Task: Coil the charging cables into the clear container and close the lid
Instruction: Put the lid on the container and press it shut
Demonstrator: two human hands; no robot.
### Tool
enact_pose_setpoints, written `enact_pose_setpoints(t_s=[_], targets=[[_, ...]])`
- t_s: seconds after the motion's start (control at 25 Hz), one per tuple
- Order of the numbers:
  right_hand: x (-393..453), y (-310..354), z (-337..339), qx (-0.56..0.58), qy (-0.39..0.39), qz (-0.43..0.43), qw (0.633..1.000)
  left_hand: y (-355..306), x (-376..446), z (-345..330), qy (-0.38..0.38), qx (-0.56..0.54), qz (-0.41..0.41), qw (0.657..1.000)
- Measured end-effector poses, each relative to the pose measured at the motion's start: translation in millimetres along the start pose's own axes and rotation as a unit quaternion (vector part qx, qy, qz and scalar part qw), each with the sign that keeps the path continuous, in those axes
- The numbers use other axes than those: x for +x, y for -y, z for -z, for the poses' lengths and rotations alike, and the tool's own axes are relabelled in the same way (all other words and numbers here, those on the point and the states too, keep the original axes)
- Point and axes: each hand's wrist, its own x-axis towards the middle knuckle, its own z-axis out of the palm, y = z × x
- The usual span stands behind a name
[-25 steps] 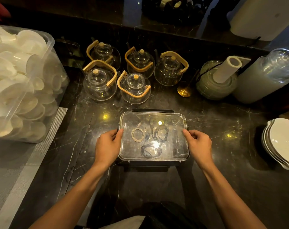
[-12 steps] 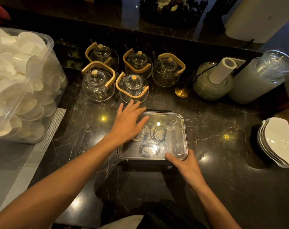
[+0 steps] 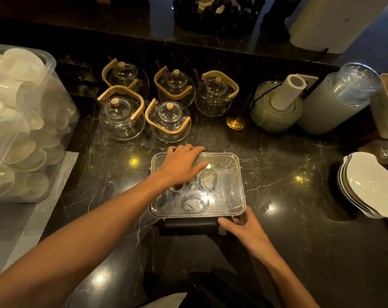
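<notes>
- The clear container (image 3: 219, 196) sits on the dark marble desk (image 3: 299, 230), directly in front of me, with its lid (image 3: 230, 165) already laid on top.
- Through the lid I see the charging cables (image 3: 205, 181) coiled inside: a dark loop near the middle, another dark loop toward my side, and a pale one half hidden under my palm.
- My left hand (image 3: 180, 166) lies flat on the far-left part of the lid, fingers (image 3: 192, 150) spread slightly and curled over the far rim, pressing down and gripping nothing.
- My right hand (image 3: 244, 227) is at the container's near-right corner, fingers bent around the dark latch flap (image 3: 192, 221) on the near edge; whether they have actually pinched it I cannot tell.
- My guess is that the latches are not yet snapped, so the closing step is still unfinished.
- Risk: pressing only the far-left side could tip the lid up at the right corner, so the near latch misses its catch.
- Risk: a springy coil could ride up under the rim and get pinched in the seal.
- Beyond the container stand glass teapots (image 3: 168, 121), close enough that a slide on the polished desk could knock them.
- To its right, well apart, is a stack of white plates (image 3: 370, 185).
</notes>
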Motion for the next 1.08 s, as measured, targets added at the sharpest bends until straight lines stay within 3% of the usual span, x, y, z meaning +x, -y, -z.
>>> enact_pose_setpoints(t_s=[0.32, 0.6, 0.76, 0.96, 1.08], targets=[[6.6, 8.0, 0.4, -0.012, -0.009, 0.000, 1.000, 3.3, 23.4, 0.8, 0.003, -0.028, -0.014, 1.000], [8.0, 0.6, 3.5, -0.101, -0.037, 0.018, 0.994, 4.2, 23.6, -4.1, -0.058, -0.043, -0.022, 0.997], [8.9, 6.0, 6.5, -0.285, -0.085, 0.095, 0.950, 10.0, 11.2, -8.6, -0.134, 0.016, 0.004, 0.991], [10.2, 9.6, 1.1, -0.358, -0.129, 0.108, 0.918, 12.8, 12.9, -5.5, -0.098, 0.018, 0.026, 0.995], [12.1, 12.5, 0.0, -0.427, -0.095, 0.141, 0.888, 12.7, 13.9, -6.6, -0.101, 0.011, 0.024, 0.995]])
